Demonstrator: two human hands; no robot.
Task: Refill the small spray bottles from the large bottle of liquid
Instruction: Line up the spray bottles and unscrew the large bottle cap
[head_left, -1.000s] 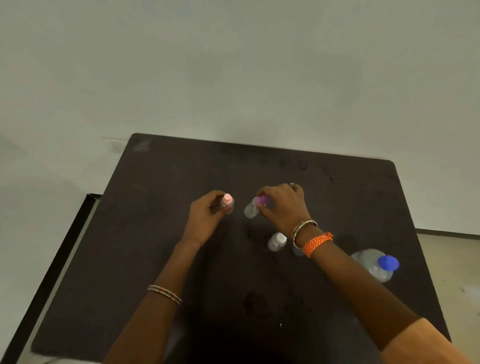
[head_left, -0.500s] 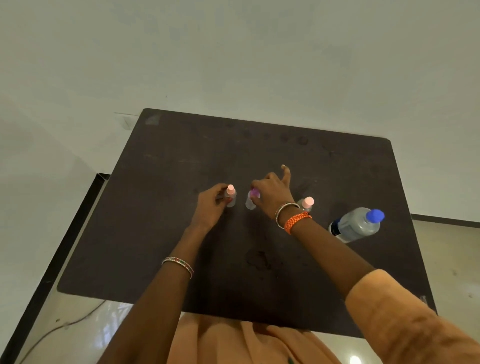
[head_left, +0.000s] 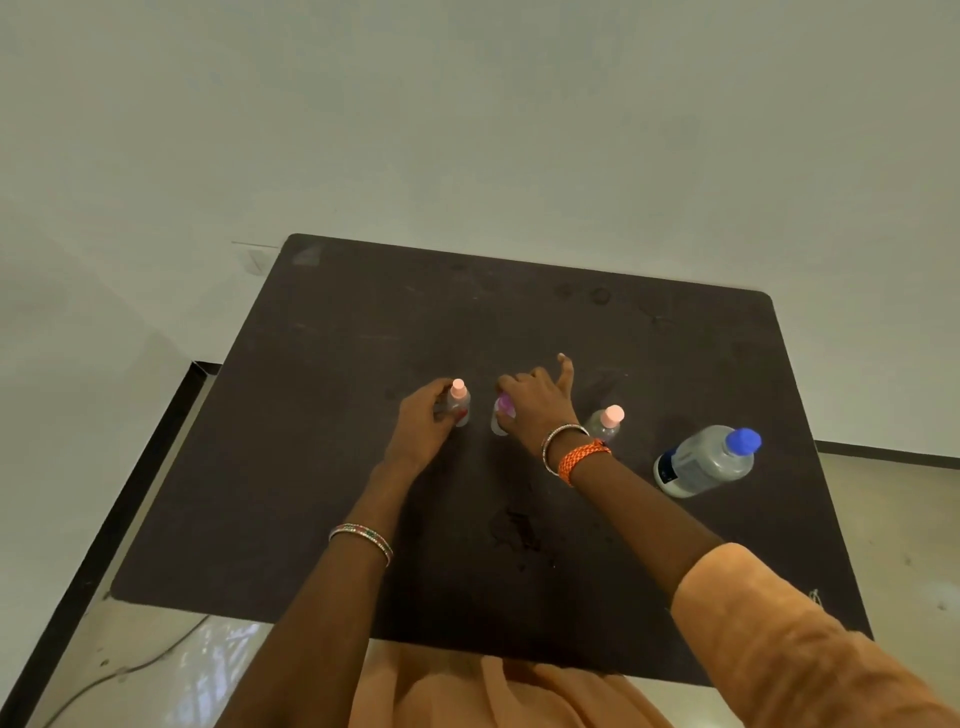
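Fingers of the left hand (head_left: 423, 423) curl round the small clear plastic spray bottle with the peach cap (head_left: 459, 402), which stands upright on the dark matte tabletop (head_left: 322, 415); from my remote seat I see that arm reaching forward, a thin beaded bangle (head_left: 361, 540) on the forearm. Across a narrow gap, the right hand (head_left: 537, 410) pinches the small clear bottle with the magenta cap (head_left: 502, 413), its index finger sticking straight out (most of that bottle is hidden behind the knuckles, and I cannot tell whether it is tilted). An orange woven band (head_left: 582, 460) and a silver bangle sit on the right wrist. Just beside that wrist stands a second peach-capped clear bottle (head_left: 608, 423), its base hidden. Further right stands the large translucent plastic bottle with the blue cap (head_left: 706, 462).
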